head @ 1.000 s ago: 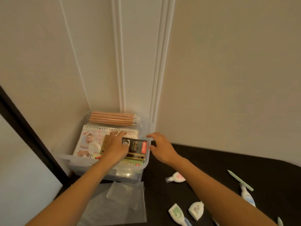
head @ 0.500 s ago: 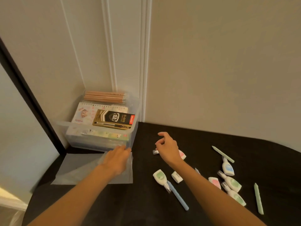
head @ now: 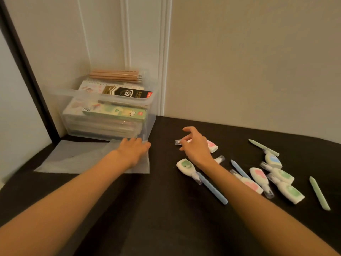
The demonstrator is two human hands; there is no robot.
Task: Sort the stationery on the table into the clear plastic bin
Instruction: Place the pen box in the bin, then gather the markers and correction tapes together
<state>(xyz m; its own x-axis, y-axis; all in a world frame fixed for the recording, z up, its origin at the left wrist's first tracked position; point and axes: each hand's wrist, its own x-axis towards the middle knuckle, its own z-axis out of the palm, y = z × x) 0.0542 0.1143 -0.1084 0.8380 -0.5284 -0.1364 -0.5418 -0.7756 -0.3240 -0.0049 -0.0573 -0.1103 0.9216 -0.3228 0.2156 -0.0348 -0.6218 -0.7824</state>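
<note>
Head view: the pink correction tape (head: 212, 146) lies on the dark table (head: 166, 209) right of the clear plastic bin (head: 149, 124), apart from it. I judge it a light, rigid, smooth shell, better taken across its broad body than by the small clear cap, which could slip. The right hand (head: 196, 146) is over it, fingers half curled, thumb and one fingertip pinching the capped nose, index raised free. The left hand (head: 132, 150) rests flat, fingers extended and holding nothing, on a translucent sheet (head: 73, 159) just before the bin.
</note>
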